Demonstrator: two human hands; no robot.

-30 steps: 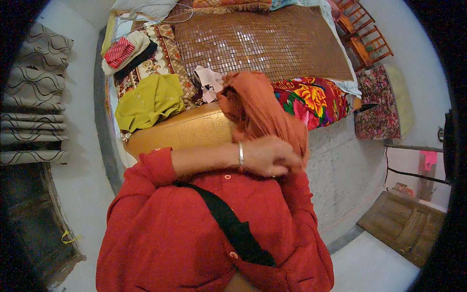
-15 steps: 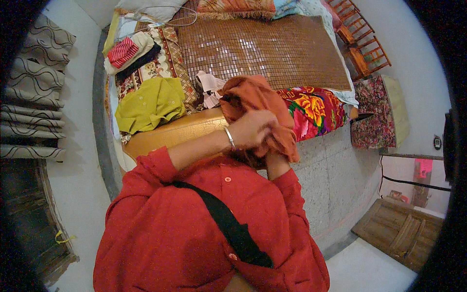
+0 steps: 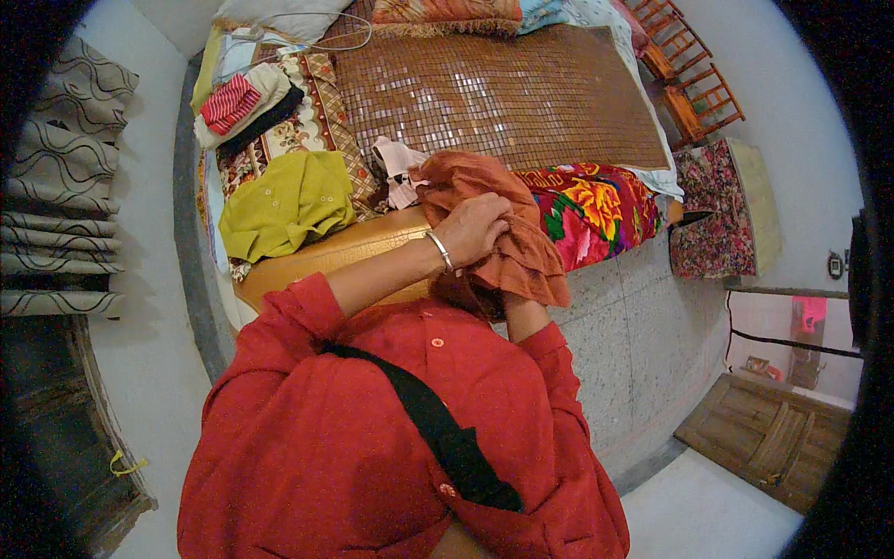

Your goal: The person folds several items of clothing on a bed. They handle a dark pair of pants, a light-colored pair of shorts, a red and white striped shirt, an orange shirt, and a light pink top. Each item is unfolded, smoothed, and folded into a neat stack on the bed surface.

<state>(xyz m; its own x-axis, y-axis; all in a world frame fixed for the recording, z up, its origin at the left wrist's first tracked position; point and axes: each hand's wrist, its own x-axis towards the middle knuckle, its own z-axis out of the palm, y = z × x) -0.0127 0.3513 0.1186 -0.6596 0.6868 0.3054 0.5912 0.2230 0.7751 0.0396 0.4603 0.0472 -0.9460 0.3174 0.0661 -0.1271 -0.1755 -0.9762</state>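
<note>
A rust-orange cloth garment (image 3: pixel 535 247) is bunched up in front of my chest, at the near edge of the bed. My left hand (image 3: pixel 472 229), with a silver bangle (image 3: pixel 438 250) at its wrist, lies on top with its fingers curled and gripping a fold. My right forearm (image 3: pixel 526 317) goes in under the cloth, which covers the right hand and its fingers. Just beyond the garment lies a pale pink strappy piece of clothing (image 3: pixel 399 175). A mustard-green buttoned shirt (image 3: pixel 289 205) is spread to the left of my hands.
A brown tile mat (image 3: pixel 503 93) covers much of the bed. Folded clothes, with a red striped piece (image 3: pixel 230 104) on top, sit at the far left. A bright floral cloth (image 3: pixel 605 210) lies right of the garment. A wooden rack (image 3: pixel 694 84) stands at the far right.
My left hand has moved slightly up and left over the garment, its fingers now flatter on it. The cloth has spread and draped lower over my right wrist.
</note>
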